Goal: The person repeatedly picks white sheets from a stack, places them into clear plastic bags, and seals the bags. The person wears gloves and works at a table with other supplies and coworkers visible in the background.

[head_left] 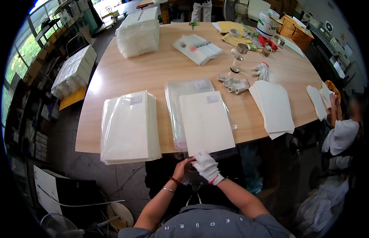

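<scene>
A white sheet [207,127] with a small label near its top lies at the table's near edge, over a stack of clear plastic bags [173,115]. Clear film shows past its right side and hangs below the edge by my hands. My bare left hand [180,170], with bracelets at the wrist, pinches this film under the sheet's lower left corner. Beside it, almost touching, my right hand [206,164] in a white knit glove has its fingers closed at the same film. Its fingertips are partly hidden. To the left is a thick pile of bagged white sheets [127,127].
A fanned stack of white sheets [273,107] lies to the right. Beyond are knit gloves [234,84], a glass bottle [237,59] and packs of bags [197,48]. A tall bag stack [137,33] stands far left. Another person [343,127] handles sheets at the right edge.
</scene>
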